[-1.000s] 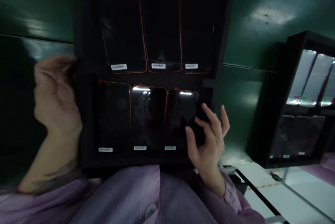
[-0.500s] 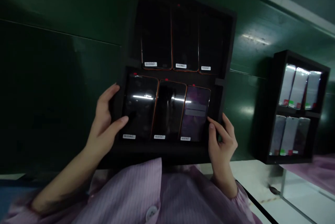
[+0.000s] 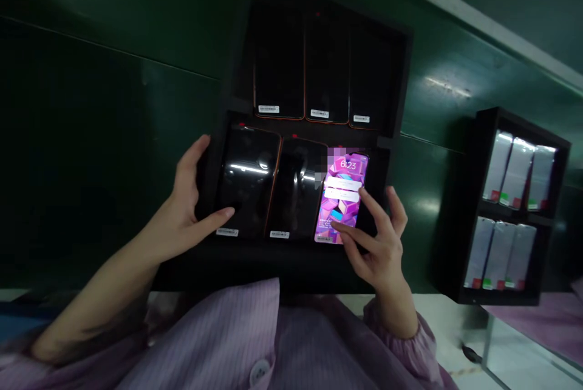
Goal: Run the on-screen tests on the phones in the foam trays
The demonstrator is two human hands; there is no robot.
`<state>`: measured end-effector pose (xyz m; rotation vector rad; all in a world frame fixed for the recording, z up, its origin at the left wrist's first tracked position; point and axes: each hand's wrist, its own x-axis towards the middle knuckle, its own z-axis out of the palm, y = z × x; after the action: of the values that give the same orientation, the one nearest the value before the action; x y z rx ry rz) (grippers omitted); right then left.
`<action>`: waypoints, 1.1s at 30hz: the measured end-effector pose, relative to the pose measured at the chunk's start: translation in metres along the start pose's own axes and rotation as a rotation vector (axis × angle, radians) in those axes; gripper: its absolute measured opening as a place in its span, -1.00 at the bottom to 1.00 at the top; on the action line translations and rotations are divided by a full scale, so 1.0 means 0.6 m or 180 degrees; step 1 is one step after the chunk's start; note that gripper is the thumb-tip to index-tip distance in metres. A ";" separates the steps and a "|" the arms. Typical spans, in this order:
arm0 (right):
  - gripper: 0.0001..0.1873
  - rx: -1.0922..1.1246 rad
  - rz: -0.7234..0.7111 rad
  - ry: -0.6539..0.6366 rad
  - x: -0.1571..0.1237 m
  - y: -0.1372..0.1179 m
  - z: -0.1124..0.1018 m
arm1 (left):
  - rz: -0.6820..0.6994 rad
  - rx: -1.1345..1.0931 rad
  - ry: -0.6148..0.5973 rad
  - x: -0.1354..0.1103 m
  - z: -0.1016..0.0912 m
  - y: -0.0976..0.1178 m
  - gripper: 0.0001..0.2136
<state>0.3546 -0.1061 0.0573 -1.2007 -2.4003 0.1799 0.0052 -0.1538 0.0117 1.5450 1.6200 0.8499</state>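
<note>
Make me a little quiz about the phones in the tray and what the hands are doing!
1. True or false: all six phones in the black tray are dark.
2. Which phone does the right hand touch? A) lower left B) lower middle C) lower right, the lit phone
3. Fill in: the left hand grips the tray's ____ edge.
Key: 1 false, one is lit; 2 C; 3 left.
</note>
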 end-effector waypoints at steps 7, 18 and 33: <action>-0.64 -0.0238 0.0232 0.0210 0.046 -0.010 0.007 | 0.0058 0.0489 -0.0044 0.032 -0.006 0.004 -0.02; -0.77 -0.0064 0.0028 0.0016 0.085 -0.026 0.017 | 0.0376 0.0804 0.0619 0.109 -0.004 0.034 -0.51; -0.70 -0.0241 0.0252 -0.0496 0.187 0.030 0.042 | 0.0475 0.1417 -0.0083 0.158 0.008 0.089 -0.67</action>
<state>0.2979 -0.0049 0.0666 -1.3633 -2.5141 0.2165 0.0358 -0.0558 0.0488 1.9937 1.7729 0.5617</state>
